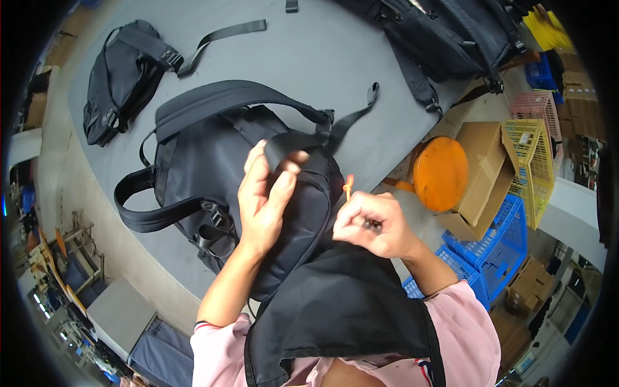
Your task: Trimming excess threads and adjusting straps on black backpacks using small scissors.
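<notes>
A black backpack [216, 155] lies on the grey table in front of me, its padded shoulder straps spread over the top and left side. My left hand [263, 203] is above it, palm turned up, with its fingers curled around a loop of black webbing strap [287, 147]. The strap's loose end runs out to the upper right. Beside the bag's right edge, my right hand [373, 224] is closed on a thin tool with an orange-red end [349, 184]. A dark part of it shows within the fist; its exact kind is unclear.
A smaller black sling bag [126, 80] lies at the table's [309, 51] far left. More black backpacks [445, 39] are at the far right. Right of the table stand an orange round stool [442, 173], a cardboard box [483, 180], blue crates [493, 251] and a yellow crate [535, 168].
</notes>
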A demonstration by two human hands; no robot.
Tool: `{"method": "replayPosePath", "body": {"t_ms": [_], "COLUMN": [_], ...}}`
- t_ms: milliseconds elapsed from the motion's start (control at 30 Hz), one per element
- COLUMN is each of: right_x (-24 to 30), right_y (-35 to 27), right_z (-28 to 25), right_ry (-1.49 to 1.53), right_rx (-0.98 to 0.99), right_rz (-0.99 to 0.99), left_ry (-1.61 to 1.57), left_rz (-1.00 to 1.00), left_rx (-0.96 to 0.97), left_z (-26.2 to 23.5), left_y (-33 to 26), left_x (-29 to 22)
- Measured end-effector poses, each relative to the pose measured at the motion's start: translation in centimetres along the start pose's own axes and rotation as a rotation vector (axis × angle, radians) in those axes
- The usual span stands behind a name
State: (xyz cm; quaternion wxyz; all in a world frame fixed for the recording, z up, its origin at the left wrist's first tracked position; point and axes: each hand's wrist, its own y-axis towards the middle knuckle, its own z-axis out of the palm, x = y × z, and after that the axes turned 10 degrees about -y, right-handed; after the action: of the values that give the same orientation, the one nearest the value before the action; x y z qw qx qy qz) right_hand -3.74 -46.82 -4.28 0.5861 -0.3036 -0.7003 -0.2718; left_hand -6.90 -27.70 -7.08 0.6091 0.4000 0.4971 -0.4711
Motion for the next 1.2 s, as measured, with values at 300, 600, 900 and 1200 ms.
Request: {"method": "replayPosePath", "body": {"t_ms": [300, 600, 900, 1200], "right_x": [-1.4, -1.7, -6.0, -8.4], "right_y": [-0.2, 0.1, 5.0, 8.0], "right_z": [2.2, 4.1, 1.9, 2.5], "right_ry": [-0.069, -0.212, -0.059, -0.258], "right_rx": [-0.192, 0.154, -0.028, 0.353], "right_rz": [0.162, 0.056, 0.348, 0.307], "left_ry": [-0.464, -0.570, -0.280, 0.016], "left_rz": [-0.132, -0.144, -0.300, -0.115], "left_rx": [-0.370, -0.310, -0.125, 0.037], "left_z": [-0.5, -1.2, -2.0, -2.4], "left_y": [-4.5, -5.6, -8.5, -9.4], "left_x": [1.6, 2.4, 0.8, 0.4]}}
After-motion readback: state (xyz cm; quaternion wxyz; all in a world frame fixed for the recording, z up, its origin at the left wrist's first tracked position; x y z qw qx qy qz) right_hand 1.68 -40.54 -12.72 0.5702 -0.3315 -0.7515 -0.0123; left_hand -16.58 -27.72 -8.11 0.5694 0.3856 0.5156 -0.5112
